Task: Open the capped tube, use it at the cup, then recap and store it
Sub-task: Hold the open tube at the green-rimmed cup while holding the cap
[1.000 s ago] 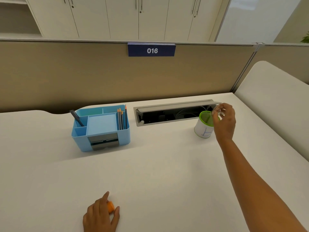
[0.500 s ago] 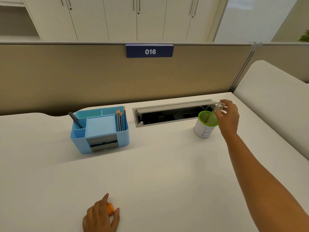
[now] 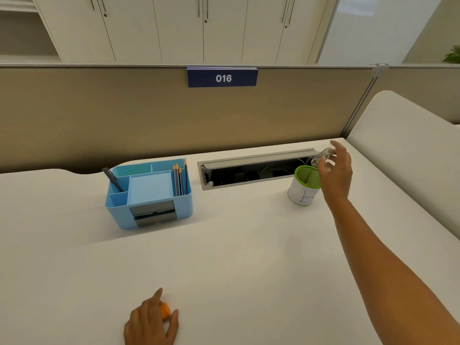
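Note:
A white cup with a green rim and green inside stands at the back right of the desk. My right hand holds a clear tube tilted with its open end down over the cup's right rim. Something small and orange lies inside the cup. My left hand rests on the desk near the front edge, its fingers closed around an orange cap.
A blue desk organiser with pencils, a pen and a note block stands at the back left. An open cable tray is sunk into the desk behind the cup. A beige partition with a "016" sign closes the back.
My right hand has shifted slightly right and tipped the tube further, its closed end now higher above the cup rim. My left hand has stayed on the orange cap.

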`<state>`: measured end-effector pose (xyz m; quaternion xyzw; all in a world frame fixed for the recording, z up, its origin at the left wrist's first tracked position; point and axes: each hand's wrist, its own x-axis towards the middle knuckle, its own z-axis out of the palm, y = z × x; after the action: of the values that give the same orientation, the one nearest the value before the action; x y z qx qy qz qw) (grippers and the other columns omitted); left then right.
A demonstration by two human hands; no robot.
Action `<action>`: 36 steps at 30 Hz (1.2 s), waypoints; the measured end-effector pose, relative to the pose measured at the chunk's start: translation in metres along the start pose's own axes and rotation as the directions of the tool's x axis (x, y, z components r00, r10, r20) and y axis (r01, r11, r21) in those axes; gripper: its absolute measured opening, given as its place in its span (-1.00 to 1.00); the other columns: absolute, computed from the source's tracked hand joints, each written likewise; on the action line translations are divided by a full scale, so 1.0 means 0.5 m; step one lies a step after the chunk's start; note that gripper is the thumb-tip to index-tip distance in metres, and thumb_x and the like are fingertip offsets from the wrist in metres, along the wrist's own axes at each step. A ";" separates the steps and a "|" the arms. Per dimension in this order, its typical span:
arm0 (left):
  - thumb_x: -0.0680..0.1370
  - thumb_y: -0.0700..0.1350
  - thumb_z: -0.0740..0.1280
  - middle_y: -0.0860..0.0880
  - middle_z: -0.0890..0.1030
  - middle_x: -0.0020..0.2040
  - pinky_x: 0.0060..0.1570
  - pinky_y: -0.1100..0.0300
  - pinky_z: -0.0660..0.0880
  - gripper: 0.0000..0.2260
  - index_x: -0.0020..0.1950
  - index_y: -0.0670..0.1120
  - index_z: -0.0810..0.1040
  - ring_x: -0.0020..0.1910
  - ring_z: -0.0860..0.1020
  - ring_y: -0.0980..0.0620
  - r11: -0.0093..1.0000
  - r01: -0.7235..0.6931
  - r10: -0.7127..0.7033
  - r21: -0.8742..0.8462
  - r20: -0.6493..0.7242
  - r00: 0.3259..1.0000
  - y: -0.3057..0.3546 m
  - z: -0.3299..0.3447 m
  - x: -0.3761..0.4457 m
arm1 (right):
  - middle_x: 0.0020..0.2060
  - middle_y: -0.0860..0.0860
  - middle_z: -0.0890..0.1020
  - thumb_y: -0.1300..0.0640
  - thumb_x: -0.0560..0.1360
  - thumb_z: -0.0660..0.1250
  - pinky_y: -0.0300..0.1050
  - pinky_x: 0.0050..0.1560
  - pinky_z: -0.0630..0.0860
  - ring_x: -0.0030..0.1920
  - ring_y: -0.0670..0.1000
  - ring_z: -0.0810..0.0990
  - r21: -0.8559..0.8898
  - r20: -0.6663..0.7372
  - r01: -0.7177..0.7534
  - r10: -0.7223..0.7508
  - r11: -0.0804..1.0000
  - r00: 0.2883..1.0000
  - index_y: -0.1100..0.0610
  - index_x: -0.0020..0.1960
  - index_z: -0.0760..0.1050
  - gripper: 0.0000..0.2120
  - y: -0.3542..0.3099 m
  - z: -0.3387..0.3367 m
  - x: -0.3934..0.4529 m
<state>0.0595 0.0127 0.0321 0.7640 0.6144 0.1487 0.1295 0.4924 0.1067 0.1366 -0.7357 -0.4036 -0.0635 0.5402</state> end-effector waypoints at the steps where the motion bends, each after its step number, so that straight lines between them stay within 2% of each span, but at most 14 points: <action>1: 0.46 0.36 -0.23 -0.22 0.61 -0.44 -0.59 -0.02 0.51 -0.11 -0.15 -0.35 0.61 -0.54 0.57 -0.25 1.000 -0.003 0.003 -0.004 -0.011 1.000 0.000 -0.001 0.002 | 0.13 0.10 0.50 0.20 0.47 0.27 -0.21 -0.06 0.51 -0.04 -0.03 0.52 0.001 -0.026 0.000 0.000 1.000 1.000 -0.08 0.36 0.26 -0.49 -0.005 0.002 0.000; 2: 0.46 0.36 -0.23 -0.22 0.61 -0.44 -0.59 -0.02 0.51 -0.10 -0.15 -0.35 0.61 -0.54 0.57 -0.25 1.000 -0.003 0.003 -0.004 -0.014 1.000 0.000 -0.001 0.003 | 0.12 0.08 0.50 0.20 0.47 0.27 -0.27 -0.12 0.46 -0.07 -0.04 0.51 0.001 -0.043 -0.012 0.012 1.000 0.999 -0.12 0.39 0.19 -0.43 -0.008 0.003 0.000; 4: 0.46 0.36 -0.23 -0.21 0.61 -0.44 -0.59 -0.02 0.52 -0.11 -0.15 -0.35 0.61 -0.53 0.57 -0.25 1.000 -0.001 0.001 0.001 -0.005 1.000 0.002 -0.005 0.002 | 0.12 0.07 0.50 0.20 0.47 0.27 -0.27 -0.16 0.42 -0.10 -0.02 0.52 -0.003 -0.050 -0.050 0.050 0.999 0.997 -0.12 0.43 0.14 -0.39 -0.007 0.007 -0.001; 7: 0.46 0.35 -0.22 -0.21 0.61 -0.44 -0.58 -0.02 0.51 -0.12 -0.15 -0.35 0.61 -0.53 0.57 -0.25 1.000 -0.007 0.007 0.002 -0.006 1.000 0.002 -0.007 0.001 | 0.14 0.12 0.49 0.21 0.48 0.28 -0.21 -0.09 0.40 0.02 0.09 0.56 -0.118 -0.001 -0.015 0.015 0.993 1.000 0.03 0.36 0.37 -0.55 0.005 0.013 -0.004; 8: 0.47 0.35 -0.22 -0.21 0.61 -0.44 -0.59 -0.02 0.51 -0.12 -0.15 -0.35 0.61 -0.53 0.57 -0.25 1.000 -0.008 0.008 0.004 -0.004 1.000 0.003 -0.007 0.001 | 0.14 0.14 0.49 0.21 0.49 0.28 -0.20 -0.07 0.40 0.04 0.11 0.56 -0.137 0.012 -0.011 0.012 0.991 1.000 0.06 0.35 0.39 -0.57 0.007 0.015 -0.005; 11: 0.47 0.35 -0.23 -0.21 0.61 -0.45 -0.60 -0.02 0.51 -0.11 -0.15 -0.35 0.61 -0.54 0.56 -0.25 1.000 -0.003 0.003 0.000 0.001 1.000 0.002 -0.006 0.001 | 0.11 0.11 0.47 0.20 0.51 0.27 -0.19 -0.10 0.41 -0.03 0.02 0.51 -0.112 -0.004 -0.027 0.027 0.993 1.000 -0.03 0.44 0.22 -0.45 0.003 0.019 -0.012; 15: 0.46 0.36 -0.23 -0.20 0.61 -0.45 -0.60 -0.02 0.51 -0.11 -0.15 -0.34 0.61 -0.54 0.57 -0.24 1.000 0.001 -0.001 -0.005 0.015 1.000 0.001 -0.005 0.002 | 0.14 0.14 0.47 0.23 0.49 0.29 -0.20 -0.04 0.42 0.08 0.11 0.54 -0.172 0.053 -0.004 0.013 0.985 0.999 0.07 0.35 0.40 -0.57 0.006 0.020 -0.010; 19: 0.46 0.36 -0.23 -0.20 0.61 -0.44 -0.59 -0.02 0.51 -0.11 -0.15 -0.34 0.61 -0.54 0.57 -0.24 1.000 0.010 -0.011 0.013 0.010 1.000 0.001 -0.004 0.001 | 0.04 0.05 0.42 0.21 0.51 0.27 -0.18 -0.12 0.40 -0.03 0.01 0.48 -0.189 0.052 -0.021 0.032 0.982 0.998 -0.05 0.45 0.20 -0.44 0.007 0.022 -0.016; 22: 0.46 0.35 -0.24 -0.21 0.61 -0.46 -0.60 -0.03 0.51 -0.11 -0.17 -0.34 0.61 -0.55 0.56 -0.24 1.000 0.014 -0.015 0.014 0.045 0.999 0.002 -0.005 0.003 | 0.11 0.14 0.46 0.21 0.51 0.27 -0.16 -0.07 0.42 0.06 0.13 0.54 -0.215 0.092 -0.026 0.047 0.976 0.995 0.06 0.38 0.37 -0.57 0.012 0.021 -0.016; 24: 0.46 0.35 -0.23 -0.22 0.62 -0.44 -0.57 -0.06 0.52 -0.11 -0.16 -0.35 0.61 -0.53 0.58 -0.26 1.000 0.015 -0.016 0.023 0.034 0.999 -0.003 -0.005 0.002 | 0.12 0.15 0.46 0.20 0.52 0.26 -0.15 -0.10 0.42 0.00 0.09 0.54 -0.216 0.062 -0.033 0.047 0.976 0.997 0.01 0.42 0.29 -0.51 0.010 0.021 -0.018; 27: 0.46 0.35 -0.13 -0.30 0.64 -0.31 -0.39 -0.18 0.55 -0.16 -0.04 -0.38 0.58 -0.37 0.60 -0.34 1.000 -0.007 0.007 -0.014 0.018 1.000 -0.003 -0.009 0.001 | 0.08 0.11 0.46 0.20 0.51 0.26 -0.15 -0.17 0.39 -0.11 0.00 0.49 -0.178 0.044 -0.017 0.025 0.984 0.999 -0.11 0.49 0.05 -0.35 0.006 0.018 -0.019; 29: 0.44 0.38 -0.21 -0.28 0.63 -0.39 -0.48 -0.17 0.54 -0.08 -0.12 -0.38 0.60 -0.46 0.58 -0.33 1.000 -0.011 0.012 -0.026 0.031 0.999 0.004 -0.016 0.001 | 0.11 0.12 0.46 0.19 0.51 0.26 -0.14 -0.17 0.38 -0.07 0.02 0.51 -0.200 0.082 -0.049 0.066 0.978 0.994 -0.12 0.49 0.02 -0.33 0.009 0.014 -0.018; 32: 0.42 0.40 -0.27 -0.27 0.61 -0.45 -0.55 -0.14 0.53 -0.03 -0.18 -0.38 0.61 -0.52 0.57 -0.31 0.999 -0.026 0.026 -0.045 0.004 1.000 0.017 -0.021 0.004 | 0.13 0.13 0.46 0.20 0.51 0.27 -0.14 -0.14 0.38 -0.06 0.03 0.51 -0.227 0.066 -0.038 0.055 0.973 0.996 -0.07 0.47 0.12 -0.39 0.021 0.006 -0.015; 36: 0.47 0.34 -0.25 -0.23 0.62 -0.44 -0.58 -0.06 0.53 -0.10 -0.18 -0.35 0.62 -0.52 0.58 -0.26 0.999 -0.041 0.042 -0.004 0.032 0.999 0.003 -0.015 -0.006 | 0.13 0.17 0.45 0.22 0.51 0.27 -0.10 -0.08 0.45 0.01 0.14 0.55 -0.245 0.057 -0.013 0.028 0.969 0.998 0.10 0.32 0.42 -0.63 0.027 0.001 -0.012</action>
<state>0.0575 0.0095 0.0394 0.7786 0.5960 0.1402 0.1376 0.4971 0.1026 0.1233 -0.8024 -0.4010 -0.0850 0.4338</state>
